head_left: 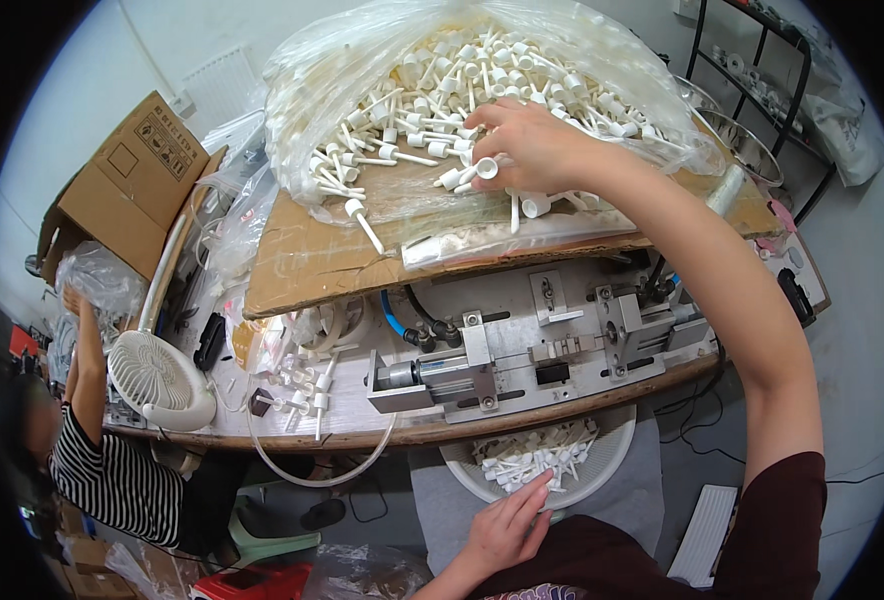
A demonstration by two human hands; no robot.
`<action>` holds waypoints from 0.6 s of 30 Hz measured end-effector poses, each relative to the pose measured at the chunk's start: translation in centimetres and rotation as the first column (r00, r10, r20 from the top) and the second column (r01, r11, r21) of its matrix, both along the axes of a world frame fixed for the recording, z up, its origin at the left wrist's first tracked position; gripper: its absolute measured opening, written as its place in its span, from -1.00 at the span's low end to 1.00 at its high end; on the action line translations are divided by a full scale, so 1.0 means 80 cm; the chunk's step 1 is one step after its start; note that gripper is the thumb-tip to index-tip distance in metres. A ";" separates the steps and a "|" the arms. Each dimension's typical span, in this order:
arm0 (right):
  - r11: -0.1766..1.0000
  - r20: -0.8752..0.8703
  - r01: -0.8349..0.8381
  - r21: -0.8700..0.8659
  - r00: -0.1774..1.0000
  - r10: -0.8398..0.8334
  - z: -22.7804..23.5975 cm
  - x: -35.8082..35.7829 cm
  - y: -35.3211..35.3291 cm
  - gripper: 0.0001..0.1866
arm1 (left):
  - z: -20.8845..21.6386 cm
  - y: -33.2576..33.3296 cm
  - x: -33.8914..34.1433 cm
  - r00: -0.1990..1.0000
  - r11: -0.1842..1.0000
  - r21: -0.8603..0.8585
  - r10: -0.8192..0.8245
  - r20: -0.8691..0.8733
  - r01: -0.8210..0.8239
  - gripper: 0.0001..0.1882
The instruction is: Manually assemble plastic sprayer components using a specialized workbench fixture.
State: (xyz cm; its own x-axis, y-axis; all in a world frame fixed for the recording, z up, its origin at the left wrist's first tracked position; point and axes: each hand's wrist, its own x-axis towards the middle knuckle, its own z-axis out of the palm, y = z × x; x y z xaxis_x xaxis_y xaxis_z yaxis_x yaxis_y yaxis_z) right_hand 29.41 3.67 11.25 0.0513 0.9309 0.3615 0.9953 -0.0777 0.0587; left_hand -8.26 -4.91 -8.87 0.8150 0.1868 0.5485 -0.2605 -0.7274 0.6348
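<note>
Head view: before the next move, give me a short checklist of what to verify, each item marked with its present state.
1. Right hand at the pile of white pieces: ok, its fingers are at the front of the pile.
2. Right hand's grip on a piece: cannot tell, the fingers and pieces overlap.
3. Left hand clear of the metal fixture: ok, it is below the table edge, by the basket.
4. Pile gathered together: not ok, a loose piece lies apart at its front left.
5. Co-worker's hand clear of the fixture: ok, it is far left at a plastic bag.
6. Fixture powered: cannot tell.
</note>
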 end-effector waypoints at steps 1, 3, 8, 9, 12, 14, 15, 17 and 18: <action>0.998 0.071 -0.026 0.054 0.997 0.022 -0.001 0.004 -0.002 -0.67 | 0.000 -0.001 0.001 1.000 1.000 -0.002 -0.003 0.001 0.003 -0.18; 0.995 0.073 0.010 0.095 0.997 -0.017 0.005 -0.002 -0.005 -0.67 | -0.006 0.000 0.001 0.999 1.000 -0.010 0.026 0.032 -0.025 -0.29; 0.985 -0.160 0.120 0.121 0.982 -0.100 0.021 -0.001 -0.022 -0.58 | -0.005 -0.002 0.001 0.999 0.999 0.042 0.030 0.032 -0.031 -0.41; 0.977 -0.224 0.157 0.141 0.967 -0.123 0.022 0.002 -0.024 -0.55 | -0.005 -0.004 0.000 0.999 0.999 0.042 0.025 0.020 -0.026 -0.43; 0.951 -0.432 0.197 0.239 0.899 -0.077 0.029 0.006 -0.041 -0.65 | -0.002 -0.007 0.003 1.000 1.000 0.030 0.008 0.003 -0.008 -0.45; 0.925 -0.653 0.263 0.274 0.757 -0.022 0.035 -0.003 -0.056 -0.60 | 0.003 -0.007 0.006 1.000 0.999 0.040 -0.004 -0.002 0.004 -0.46; 0.905 -0.727 0.292 0.309 0.686 0.027 0.039 -0.012 -0.071 -0.57 | 0.008 -0.007 0.010 1.000 0.998 0.055 -0.020 0.002 0.020 -0.46; 0.895 -0.826 0.300 0.330 0.551 0.120 0.037 -0.039 -0.084 -0.53 | 0.017 -0.003 0.010 1.000 0.998 0.065 0.001 0.007 -0.002 -0.46; 0.909 -0.875 0.285 0.303 0.461 0.147 0.033 -0.060 -0.095 -0.56 | 0.020 -0.002 0.011 1.000 0.998 0.057 0.013 0.019 -0.014 -0.47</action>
State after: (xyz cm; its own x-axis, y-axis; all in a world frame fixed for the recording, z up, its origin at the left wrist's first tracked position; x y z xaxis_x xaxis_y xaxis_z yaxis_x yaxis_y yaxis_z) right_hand 24.58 -3.94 13.89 0.5927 0.7136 0.3734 0.4856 0.0532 -0.8726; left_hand -7.42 -5.04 -7.31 0.8024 0.1657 0.5733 -0.2616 -0.7658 0.5875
